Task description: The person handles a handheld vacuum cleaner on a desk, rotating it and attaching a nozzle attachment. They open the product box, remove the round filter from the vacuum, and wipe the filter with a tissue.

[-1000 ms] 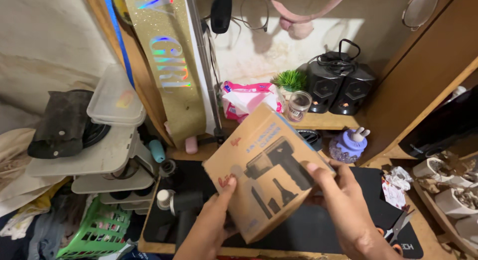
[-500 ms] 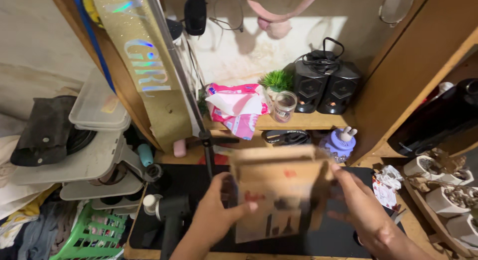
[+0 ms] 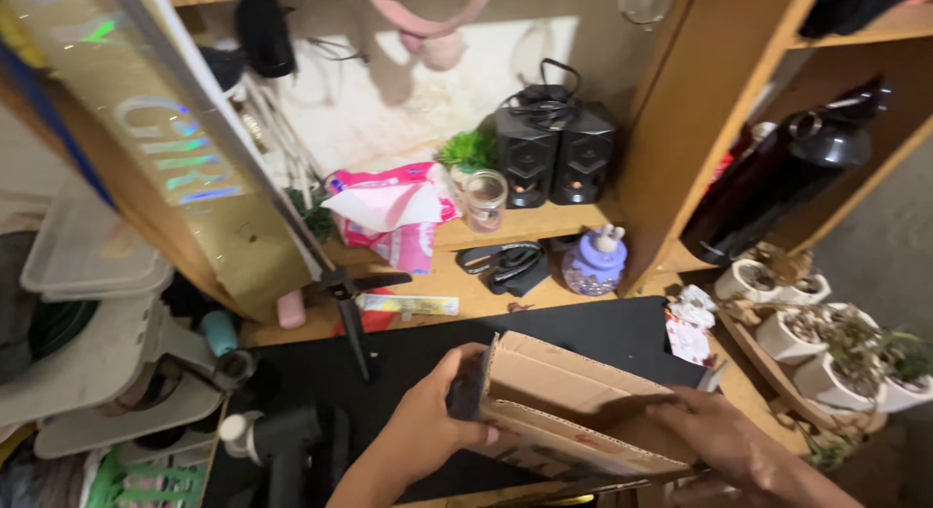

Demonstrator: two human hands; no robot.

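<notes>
I hold a brown cardboard box [image 3: 573,401] low in the view, tipped so that its opened top flaps face me. My left hand [image 3: 428,425] grips its left side, with the thumb over a dark part at the box's edge. My right hand [image 3: 724,440] holds the right end from below and behind. The box hangs just above a black desk mat [image 3: 408,357] on the wooden desk [image 3: 466,289].
Two black speakers [image 3: 554,153], a glass jar [image 3: 484,199], a pink-and-white pack [image 3: 394,216], a purple bottle [image 3: 595,260] and dark scissors [image 3: 501,260] sit behind. A tripod leg [image 3: 345,294] stands left. White plant pots [image 3: 816,338] line the right; plastic trays [image 3: 87,275] stack left.
The box has dropped lower and tipped from showing its printed face to showing its open top. Both hands shifted along its sides, and the view came closer to the desk.
</notes>
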